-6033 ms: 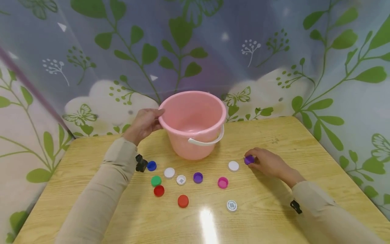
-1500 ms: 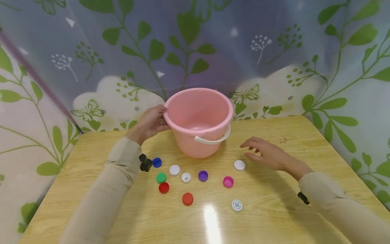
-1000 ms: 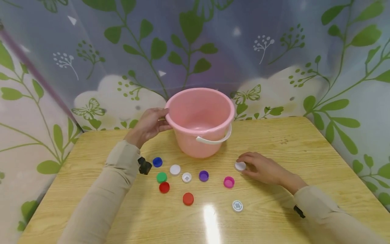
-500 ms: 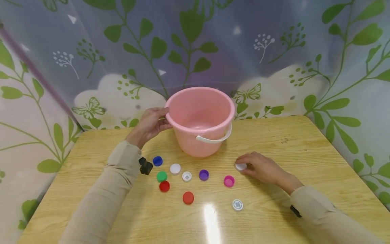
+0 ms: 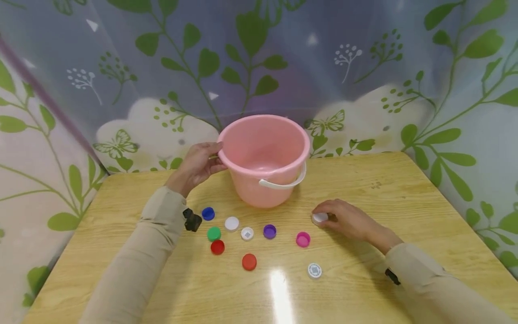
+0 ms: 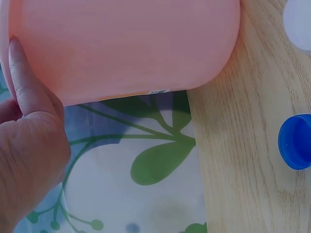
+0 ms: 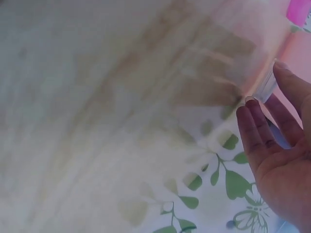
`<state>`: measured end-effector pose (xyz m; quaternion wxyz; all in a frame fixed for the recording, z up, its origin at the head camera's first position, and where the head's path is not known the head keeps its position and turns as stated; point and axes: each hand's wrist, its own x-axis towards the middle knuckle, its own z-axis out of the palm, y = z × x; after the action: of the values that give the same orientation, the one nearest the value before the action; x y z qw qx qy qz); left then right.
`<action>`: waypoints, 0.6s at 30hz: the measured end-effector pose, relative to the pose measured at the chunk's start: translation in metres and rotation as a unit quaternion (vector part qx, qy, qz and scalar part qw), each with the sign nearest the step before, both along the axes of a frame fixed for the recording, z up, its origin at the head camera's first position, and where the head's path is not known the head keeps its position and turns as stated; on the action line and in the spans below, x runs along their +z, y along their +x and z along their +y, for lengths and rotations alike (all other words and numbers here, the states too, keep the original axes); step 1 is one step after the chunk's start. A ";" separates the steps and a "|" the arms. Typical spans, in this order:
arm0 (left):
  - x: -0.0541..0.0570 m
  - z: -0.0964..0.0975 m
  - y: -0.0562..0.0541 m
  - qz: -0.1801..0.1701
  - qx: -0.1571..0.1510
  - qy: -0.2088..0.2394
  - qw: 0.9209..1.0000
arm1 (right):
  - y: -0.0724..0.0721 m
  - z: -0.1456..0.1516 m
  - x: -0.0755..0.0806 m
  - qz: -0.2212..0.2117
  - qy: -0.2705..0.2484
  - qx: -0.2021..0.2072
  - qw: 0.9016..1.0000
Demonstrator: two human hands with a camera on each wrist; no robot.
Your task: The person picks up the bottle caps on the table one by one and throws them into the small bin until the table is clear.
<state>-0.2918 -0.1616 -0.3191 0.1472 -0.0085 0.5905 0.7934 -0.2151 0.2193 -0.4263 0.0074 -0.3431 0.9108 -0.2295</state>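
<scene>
A pink bucket (image 5: 259, 194) with a white handle stands at the back of the table. My left hand (image 5: 197, 166) holds its left rim, thumb on top; in the left wrist view the hand (image 6: 34, 141) lies along the bucket's side. To the right, my right hand (image 5: 349, 220) pinches a white bottle cap (image 5: 319, 217) between thumb and fingers, low over the tabletop. Nearest to it lie a pink cap (image 5: 303, 239) and a white cap with a printed square (image 5: 314, 270). The right wrist view is hazy, with the right hand (image 7: 286, 160) at its edge.
In front of the bucket are scattered a purple cap (image 5: 270, 231), a blue cap (image 5: 208, 213), a green cap (image 5: 214, 233), a dark red cap (image 5: 217, 247), an orange-red cap (image 5: 249, 262) and two white ones. A leaf-patterned cloth (image 5: 162, 90) hangs behind the table.
Earlier my right hand held a second purple cap, which is out of sight now. The right hand then came back without it, lowered and took the white cap. The left hand stayed on the rim.
</scene>
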 end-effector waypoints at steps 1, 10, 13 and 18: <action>0.000 0.000 0.000 -0.001 0.002 0.001 1.000 | -0.001 0.001 0.002 -0.002 -0.003 -0.001 1.000; 0.001 -0.003 0.002 0.000 0.001 -0.003 1.000 | -0.010 0.012 0.040 -0.015 -0.040 -0.040 0.998; 0.001 -0.003 0.002 0.001 0.001 -0.001 1.000 | -0.016 0.015 0.059 0.004 -0.041 -0.055 0.998; 0.001 -0.001 0.001 0.001 -0.001 0.002 1.000 | -0.025 0.015 0.090 0.030 -0.033 -0.075 0.996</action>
<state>-0.2906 -0.1623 -0.3179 0.1477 -0.0070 0.5888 0.7946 -0.2398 0.2348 -0.3361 -0.0483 -0.2808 0.9256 -0.2490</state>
